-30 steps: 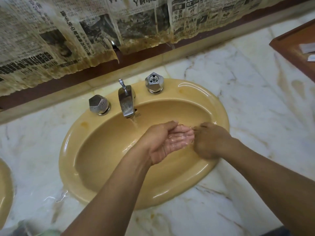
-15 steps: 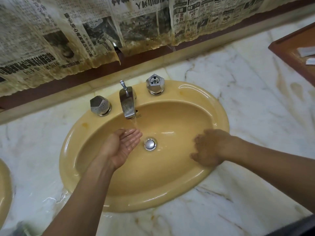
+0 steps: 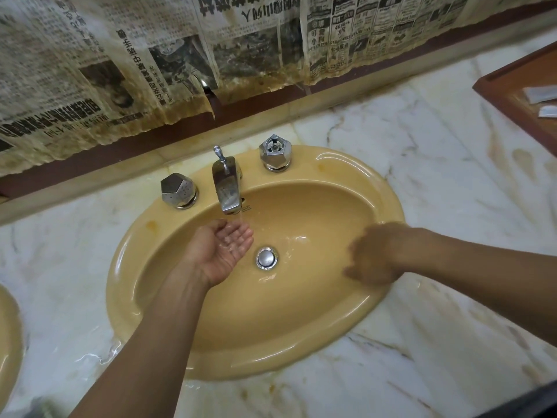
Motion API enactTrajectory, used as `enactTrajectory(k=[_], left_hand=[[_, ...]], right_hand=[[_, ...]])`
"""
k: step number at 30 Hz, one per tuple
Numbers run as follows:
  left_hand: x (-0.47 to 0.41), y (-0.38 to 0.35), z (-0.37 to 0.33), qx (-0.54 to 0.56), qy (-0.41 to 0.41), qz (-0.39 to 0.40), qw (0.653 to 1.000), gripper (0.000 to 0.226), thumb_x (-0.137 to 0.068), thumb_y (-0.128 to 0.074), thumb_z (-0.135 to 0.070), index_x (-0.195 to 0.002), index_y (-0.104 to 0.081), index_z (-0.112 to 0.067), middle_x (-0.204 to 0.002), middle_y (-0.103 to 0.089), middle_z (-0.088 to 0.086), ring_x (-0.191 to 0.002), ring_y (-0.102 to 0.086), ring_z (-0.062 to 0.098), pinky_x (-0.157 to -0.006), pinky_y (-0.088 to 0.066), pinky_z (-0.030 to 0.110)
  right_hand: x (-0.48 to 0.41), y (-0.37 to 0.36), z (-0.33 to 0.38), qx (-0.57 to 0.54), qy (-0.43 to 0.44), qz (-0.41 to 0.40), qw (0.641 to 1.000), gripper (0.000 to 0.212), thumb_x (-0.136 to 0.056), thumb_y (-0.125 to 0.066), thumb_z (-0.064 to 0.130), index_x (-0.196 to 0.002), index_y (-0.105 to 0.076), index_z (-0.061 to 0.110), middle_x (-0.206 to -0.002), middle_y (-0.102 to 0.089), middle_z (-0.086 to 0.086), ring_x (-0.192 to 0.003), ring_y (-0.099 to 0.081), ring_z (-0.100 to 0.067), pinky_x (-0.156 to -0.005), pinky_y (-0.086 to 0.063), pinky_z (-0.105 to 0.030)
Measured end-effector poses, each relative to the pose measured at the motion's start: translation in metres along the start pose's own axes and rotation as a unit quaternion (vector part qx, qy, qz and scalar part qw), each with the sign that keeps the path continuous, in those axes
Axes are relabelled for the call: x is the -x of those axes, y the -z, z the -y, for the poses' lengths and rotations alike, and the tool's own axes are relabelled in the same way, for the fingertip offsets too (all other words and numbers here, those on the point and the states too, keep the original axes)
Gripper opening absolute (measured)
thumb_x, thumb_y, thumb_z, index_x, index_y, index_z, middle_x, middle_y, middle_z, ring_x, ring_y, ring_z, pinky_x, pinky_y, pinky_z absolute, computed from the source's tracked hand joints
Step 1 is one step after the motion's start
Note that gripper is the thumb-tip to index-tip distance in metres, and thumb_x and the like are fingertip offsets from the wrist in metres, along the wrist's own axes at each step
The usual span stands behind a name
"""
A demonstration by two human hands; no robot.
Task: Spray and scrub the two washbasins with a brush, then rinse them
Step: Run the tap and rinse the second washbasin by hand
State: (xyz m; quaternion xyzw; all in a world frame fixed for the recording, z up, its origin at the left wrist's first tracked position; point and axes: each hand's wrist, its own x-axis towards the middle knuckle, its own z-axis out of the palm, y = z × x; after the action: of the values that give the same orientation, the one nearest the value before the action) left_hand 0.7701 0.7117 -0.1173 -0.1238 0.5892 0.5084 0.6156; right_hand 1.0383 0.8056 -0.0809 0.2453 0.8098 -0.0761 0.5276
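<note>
The step in hand seems to be the rinse of the yellow washbasin (image 3: pixel 301 357), set in the marble table (image 3: pixel 437 176): water runs from the tap (image 3: pixel 227 188) at its 12 o'clock, and the left hand (image 3: pixel 221 251), palm up at 9 o'clock of the drain (image 3: pixel 266 258), catches it with fingers pressed together into a shallow cup. The right hand (image 3: pixel 372 257) lies on the inner wall at 3 o'clock, too blurred to tell how its fingers are set. Next, I judge, the cupped water should go over the walls and rim; the second washbasin (image 3: pixel 9 327) shows only at the 9 o'clock edge.
</note>
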Motion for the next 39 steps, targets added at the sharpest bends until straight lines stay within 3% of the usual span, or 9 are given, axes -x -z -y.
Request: enactTrajectory(k=[2,8,13,20,23,28,33,37,39], left_hand=[[-0.002,-0.002,0.001,-0.004,0.000,0.001,1.000,0.048,-0.106,-0.048,-0.022,-0.072,-0.076,-0.002,-0.081,-0.074,0.011,-0.066,-0.075,0.021,-0.066,-0.064,0.033],[-0.006,-0.009,0.004,-0.004,0.010,0.000,1.000,0.042,-0.105,-0.050,-0.024,-0.076,-0.075,-0.007,-0.072,-0.070,0.006,-0.062,-0.071,0.018,-0.064,-0.062,0.029],[-0.014,-0.014,0.007,0.029,0.024,-0.032,0.999,0.035,-0.106,-0.047,-0.022,-0.085,-0.071,-0.007,-0.072,-0.067,0.006,-0.071,-0.064,0.019,-0.071,-0.058,0.031],[-0.022,-0.030,0.012,0.140,0.044,-0.034,0.989,0.032,-0.103,-0.040,-0.007,-0.091,-0.070,-0.006,-0.070,-0.069,0.007,-0.073,-0.062,0.017,-0.071,-0.055,0.029],[-0.013,-0.043,0.032,0.181,0.068,0.053,0.980,0.030,-0.107,-0.042,-0.011,-0.106,-0.069,0.000,-0.096,-0.075,0.019,-0.091,-0.072,0.028,-0.082,-0.062,0.035],[0.010,-0.050,0.070,0.086,0.065,0.147,0.983,0.043,-0.110,-0.038,-0.023,-0.132,-0.058,0.008,-0.132,-0.067,0.023,-0.128,-0.062,0.034,-0.107,-0.051,0.044],[0.007,-0.009,0.058,0.096,-0.010,0.048,0.994,0.041,-0.110,-0.036,-0.021,-0.129,-0.060,0.006,-0.130,-0.068,0.021,-0.125,-0.064,0.032,-0.112,-0.045,0.041],[0.009,0.008,0.041,0.111,-0.031,0.025,0.993,0.039,-0.109,-0.037,-0.019,-0.130,-0.059,0.005,-0.128,-0.069,0.021,-0.125,-0.064,0.033,-0.114,-0.044,0.043],[0.010,0.011,0.037,0.117,-0.036,0.027,0.992,0.037,-0.109,-0.038,-0.019,-0.128,-0.059,0.004,-0.127,-0.070,0.021,-0.122,-0.066,0.034,-0.107,-0.052,0.043]], right_hand=[[-0.004,-0.004,-0.009,0.073,-0.012,-0.062,0.995,0.066,-0.107,-0.013,0.051,-0.158,-0.030,0.013,-0.169,-0.018,-0.004,-0.156,-0.012,-0.019,-0.126,-0.007,-0.041],[0.003,-0.002,0.013,-0.096,0.059,0.009,0.994,0.059,-0.108,-0.019,0.050,-0.137,-0.057,0.015,-0.141,-0.055,-0.008,-0.127,-0.052,-0.029,-0.092,-0.039,-0.037],[-0.022,-0.027,0.001,-0.022,0.065,-0.097,0.993,0.071,-0.097,-0.009,0.052,-0.131,-0.062,0.019,-0.140,-0.058,-0.004,-0.123,-0.055,-0.030,-0.105,-0.045,-0.044],[-0.042,-0.037,-0.006,-0.017,0.065,-0.104,0.992,0.064,-0.100,-0.014,0.049,-0.134,-0.061,0.022,-0.145,-0.055,-0.002,-0.128,-0.053,-0.028,-0.108,-0.042,-0.045],[-0.049,-0.029,-0.016,0.081,0.069,-0.128,0.986,0.056,-0.103,-0.022,0.039,-0.146,-0.051,0.019,-0.159,-0.039,-0.002,-0.145,-0.036,-0.025,-0.119,-0.027,-0.045],[-0.072,0.013,-0.036,0.312,0.022,-0.246,0.918,0.063,-0.105,-0.010,0.035,-0.160,0.009,0.012,-0.167,0.020,-0.004,-0.154,0.020,-0.018,-0.124,0.015,-0.047],[-0.078,-0.009,-0.004,0.194,0.095,-0.061,0.975,0.064,-0.107,-0.018,0.047,-0.163,-0.001,0.021,-0.169,0.013,0.002,-0.156,0.011,-0.013,-0.125,0.009,-0.044],[-0.092,0.006,-0.016,0.254,0.053,-0.210,0.943,0.064,-0.105,-0.015,0.032,-0.160,0.011,0.011,-0.167,0.020,-0.002,-0.155,0.018,-0.016,-0.125,0.009,-0.044],[-0.091,0.009,-0.011,0.243,0.060,-0.211,0.945,0.064,-0.105,-0.017,0.029,-0.160,0.011,0.011,-0.166,0.021,-0.003,-0.155,0.018,-0.018,-0.125,0.009,-0.046]])
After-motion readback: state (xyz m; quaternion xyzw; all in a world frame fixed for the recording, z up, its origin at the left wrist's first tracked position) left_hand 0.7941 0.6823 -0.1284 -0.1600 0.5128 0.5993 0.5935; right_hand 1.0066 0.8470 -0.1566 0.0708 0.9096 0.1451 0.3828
